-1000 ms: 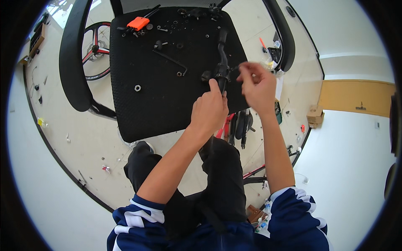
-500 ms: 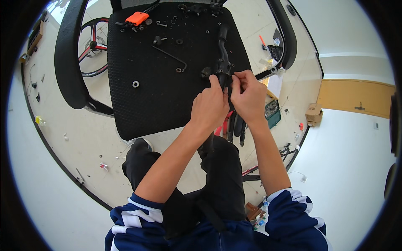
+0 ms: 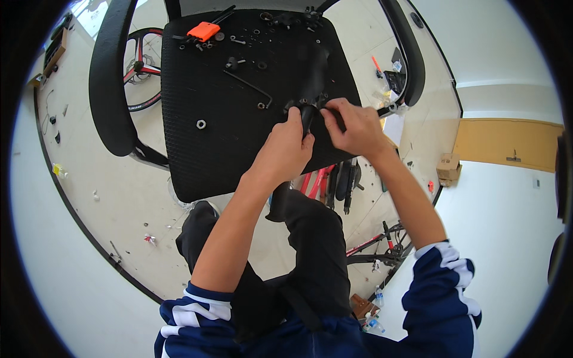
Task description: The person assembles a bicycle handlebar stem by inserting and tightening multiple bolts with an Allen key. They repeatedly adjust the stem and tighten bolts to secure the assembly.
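Observation:
My left hand (image 3: 283,147) is wrapped round a black bar with a grip at its near end, which looks like a bicycle handlebar (image 3: 308,116). The bar slants from above my knee out over the chair seat, its far part smeared by motion. Dark clamp-like fittings sit on it just beyond my fingers. My right hand (image 3: 353,128) is closed in a pinch beside these fittings; whatever its fingertips hold is hidden. Left of the bar, a hex key (image 3: 248,87) lies on the seat near a small ring. A silver nut (image 3: 201,124) rests farther left.
The black chair seat (image 3: 197,161) bears an orange tool holder (image 3: 203,31) and several small bolts and washers. Armrests flank it. A red and black wheel (image 3: 139,67) stands at left; red and black bike parts (image 3: 315,182) are below the seat, with a bike frame (image 3: 373,244) at right.
The handlebar has tilted, its near end swinging left toward my knee. My left hand has shifted slightly left with it. My right forearm has swung outward, while its fingertips stay by the fittings.

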{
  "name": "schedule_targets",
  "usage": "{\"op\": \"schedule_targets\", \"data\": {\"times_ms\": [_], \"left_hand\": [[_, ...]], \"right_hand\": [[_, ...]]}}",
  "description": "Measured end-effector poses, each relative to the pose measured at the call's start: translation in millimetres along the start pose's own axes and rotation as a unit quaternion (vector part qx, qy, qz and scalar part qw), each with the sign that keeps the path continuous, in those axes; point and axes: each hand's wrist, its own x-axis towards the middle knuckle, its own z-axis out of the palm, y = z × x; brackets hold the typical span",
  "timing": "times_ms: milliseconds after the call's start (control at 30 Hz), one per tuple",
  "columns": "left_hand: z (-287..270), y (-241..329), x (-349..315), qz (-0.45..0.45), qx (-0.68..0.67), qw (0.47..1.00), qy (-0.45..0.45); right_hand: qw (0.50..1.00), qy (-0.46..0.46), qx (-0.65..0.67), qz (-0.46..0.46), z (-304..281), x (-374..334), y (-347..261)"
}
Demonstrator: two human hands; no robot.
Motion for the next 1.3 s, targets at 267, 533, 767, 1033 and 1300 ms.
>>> {"op": "schedule_targets", "data": {"times_ms": [267,533,767,1033,1300], "left_hand": [[5,-4,3,-0.003,-0.014,1.0,0.021],[-5,3,3,-0.051,0.018,0.998,0.028],[4,8,5,-0.026,0.058,0.998,-0.011],[47,-86,35,0.23,-0.042,0.969,0.081],[-13,-16,16,0.001,-0.145,0.989,-0.04]], "right_hand": [[0.974,0.111,0.096,0.173,34,24,58],[0.826,0.022,0.388,0.407,59,115,40],[0.861,-0.134,0.349,0.346,50,126,9],[0.884,-0.164,0.403,0.172,35,102,-82],[0.912,-0.003,0.316,0.262,-8,-13,-63]]}}
